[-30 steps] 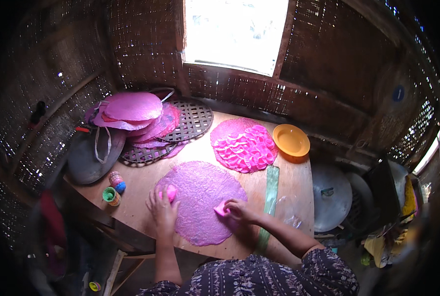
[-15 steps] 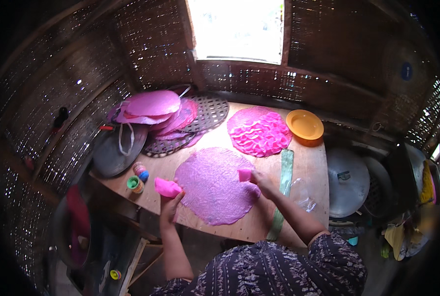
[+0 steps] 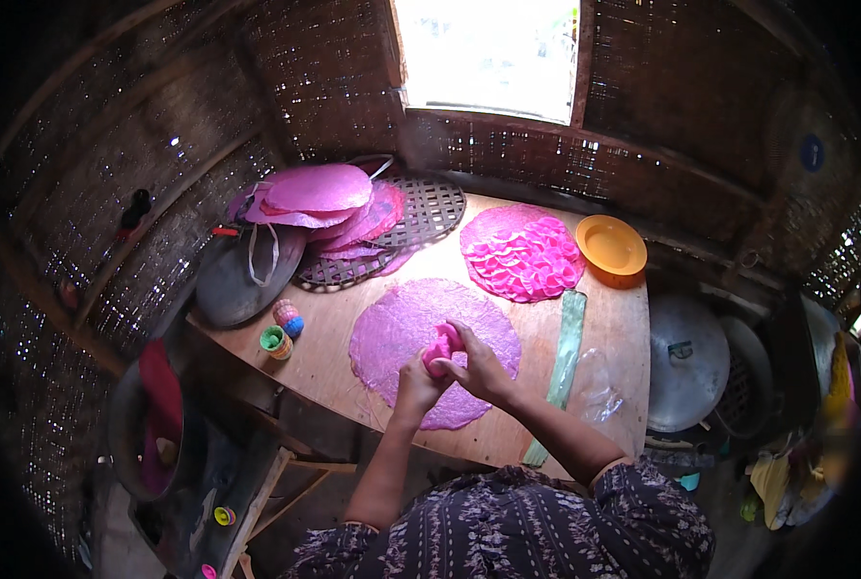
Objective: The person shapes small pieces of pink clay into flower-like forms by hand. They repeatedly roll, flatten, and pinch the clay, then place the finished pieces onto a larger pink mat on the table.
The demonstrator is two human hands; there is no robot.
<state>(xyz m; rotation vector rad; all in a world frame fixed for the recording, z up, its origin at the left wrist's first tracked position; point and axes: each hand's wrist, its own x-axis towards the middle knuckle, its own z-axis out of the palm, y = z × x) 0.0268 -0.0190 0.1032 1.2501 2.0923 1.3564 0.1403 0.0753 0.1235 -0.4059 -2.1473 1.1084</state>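
Over a large round pink sheet (image 3: 382, 333) on the wooden table, my two hands meet. A soft, bright pink piece (image 3: 437, 354) is gripped between them. My left hand (image 3: 417, 389) closes around its lower part from the left. My right hand (image 3: 481, 372) pinches it from the right, with fingers over its top. Whether the pink is one piece or two pressed together, I cannot tell. Just beyond, to the right, sits a pink round (image 3: 522, 256) covered with ruffled pink pieces.
An orange plate (image 3: 611, 246) stands at the far right. A green strip (image 3: 568, 338) and clear plastic (image 3: 597, 383) lie right of the sheet. Small stacked cups (image 3: 275, 343) stand left. Behind them are a dark round lid (image 3: 240, 282), stacked pink rounds (image 3: 319, 186) and a woven rack (image 3: 440, 206).
My hands were apart, each holding a bright pink piece at opposite sides of the sheet. Now they have come together over it with the pink between them. The view has shifted slightly.
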